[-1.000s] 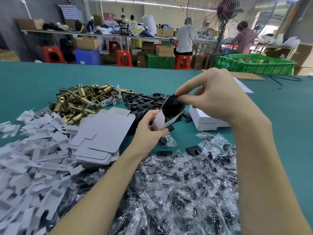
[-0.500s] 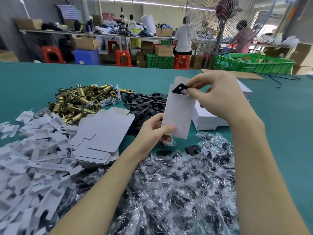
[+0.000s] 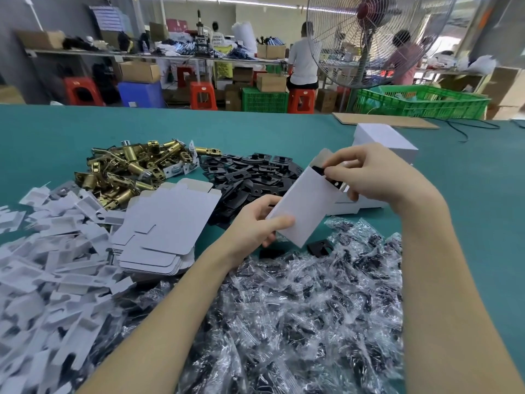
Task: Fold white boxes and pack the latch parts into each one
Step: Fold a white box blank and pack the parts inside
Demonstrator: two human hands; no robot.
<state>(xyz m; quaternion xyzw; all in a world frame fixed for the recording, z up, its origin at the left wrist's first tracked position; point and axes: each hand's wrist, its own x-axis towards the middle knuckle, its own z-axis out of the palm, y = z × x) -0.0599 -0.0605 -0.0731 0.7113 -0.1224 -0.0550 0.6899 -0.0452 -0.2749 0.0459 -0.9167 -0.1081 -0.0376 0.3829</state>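
A folded white box [image 3: 304, 206] is held in the middle of the frame, tilted so that its long axis runs from the lower left up to the upper right. Its lower end is gripped by the left hand [image 3: 255, 226], the thumb laid across the near face and the other fingers curled behind it. Its open mouth is at the upper right end, and there the right hand [image 3: 366, 173] is found, directly at the opening and clearly the nearer hand to it. A black latch plate [image 3: 319, 169] is pinched between the thumb and fingertips of the right hand and sits partly inside the mouth, a dark corner showing above the rim.

The coming move is judged to run along the box's long axis, down and to the left from the right hand toward the left hand; the plate must be kept in line with that axis or it may catch on the mouth flap.

On the bench [image 3: 85, 132], a stack of flat box blanks [image 3: 167, 220] lies left of the left hand, a heap of black plates [image 3: 250, 180] above it, brass latch bodies [image 3: 133, 172] at upper left, and bagged parts [image 3: 298, 308] across the lower centre.
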